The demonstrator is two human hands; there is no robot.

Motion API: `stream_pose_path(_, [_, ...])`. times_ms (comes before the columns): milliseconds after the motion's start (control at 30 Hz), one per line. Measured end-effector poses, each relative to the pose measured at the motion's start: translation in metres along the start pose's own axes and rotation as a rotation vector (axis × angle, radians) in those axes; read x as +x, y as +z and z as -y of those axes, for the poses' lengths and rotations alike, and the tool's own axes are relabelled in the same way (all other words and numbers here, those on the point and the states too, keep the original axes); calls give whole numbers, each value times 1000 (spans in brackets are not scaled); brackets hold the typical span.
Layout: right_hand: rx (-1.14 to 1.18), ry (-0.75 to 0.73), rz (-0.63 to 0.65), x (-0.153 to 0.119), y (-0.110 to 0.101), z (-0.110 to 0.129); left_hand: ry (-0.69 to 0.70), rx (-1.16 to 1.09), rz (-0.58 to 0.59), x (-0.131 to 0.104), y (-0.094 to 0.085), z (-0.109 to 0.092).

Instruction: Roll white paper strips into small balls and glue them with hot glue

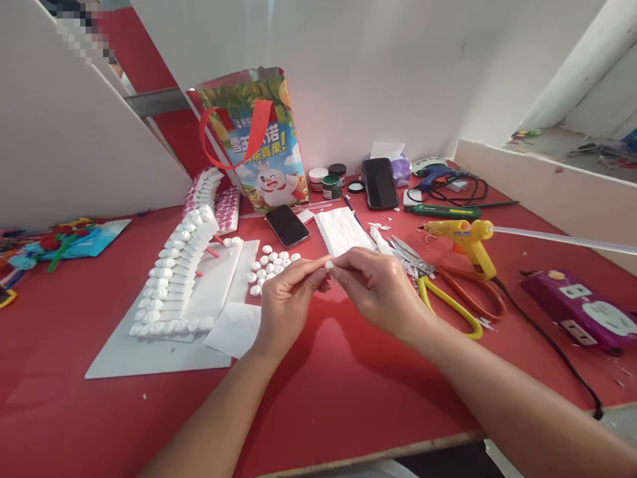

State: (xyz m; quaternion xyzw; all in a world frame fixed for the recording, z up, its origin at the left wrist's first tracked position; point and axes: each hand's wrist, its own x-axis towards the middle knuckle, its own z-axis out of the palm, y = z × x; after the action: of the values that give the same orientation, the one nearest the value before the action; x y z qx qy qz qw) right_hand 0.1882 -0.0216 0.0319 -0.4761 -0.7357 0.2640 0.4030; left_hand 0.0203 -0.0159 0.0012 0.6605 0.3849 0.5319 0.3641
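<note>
Between the fingertips of both hands is a small white piece [329, 265], perhaps rolled paper or clay; its kind is hard to make out. My left hand [291, 295] pinches it from one side, and my right hand [375, 289] pinches it from the other. Just left of the fingers lie several small white rosette-like balls [270, 268] in a cluster. Further left, a white curved stepped model [174, 265] edged with similar balls stands on a white board [119, 352]. A white paper sheet [236, 328] lies partly behind my left wrist.
Scissors [455, 292] with red and yellow handles lie to the right, near a yellow glue gun [468, 239] and a purple power strip [580, 309]. Behind are phones [287, 226], a stack of tissue [343, 230], paint jars [331, 186] and a colourful bag [259, 146] against the partition.
</note>
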Motion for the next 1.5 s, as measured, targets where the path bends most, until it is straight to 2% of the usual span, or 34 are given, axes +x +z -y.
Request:
stream_pose_path(67, [-57, -49, 17, 1, 0, -1, -43, -21, 42, 2, -4, 2])
stream_pose_path(167, [-44, -46, 17, 2, 2, -3, 27, 71, 36, 3, -6, 3])
stream_pose_path(267, [71, 88, 25, 5, 2, -4, 104, 162, -11, 3, -5, 1])
stream_pose_path(400, [187, 236, 83, 10, -2, -5, 95, 196, -50, 1, -2, -3])
stream_pose_path(500, [209, 246, 44, 10, -2, -4, 98, 223, -79, 1, -1, -3])
stream_pose_path(700, [246, 202, -66, 2, 6, 4, 248, 312, -183, 0, 4, 0])
stream_pose_path(833, [243, 214, -103, 2, 4, 6, 318, 242, -203, -2, 10, -1])
stream_pose_path(900, [222, 171, -102, 2, 0, 4, 257, 129, -155, -1, 9, -2])
stream_pose_path(967, [161, 125, -48, 3, -5, 2, 54, -34, -90, 1, 4, -2])
stream_pose_path(1033, [99, 86, 22, 4, -8, 0, -211, -186, -10, 6, -3, -1])
stream_pose_path(1100, [66, 53, 60, 4, -10, -3, -324, -296, 89, 9, -10, 1])
stream_pose_path(1200, [54, 19, 64, 4, -9, -5, -274, -264, 159, 11, -15, 3])
stream_pose_path(1333, [56, 62, 31, 6, -7, -6, -151, -112, 113, 10, -14, 2])
stream_pose_path(1433, [200, 214, 118, 11, -11, -8, -120, -76, 56, 8, -11, 2])
stream_pose_path(1500, [429, 399, 212, 16, -16, -10, -130, -122, 37, 7, -9, 2])
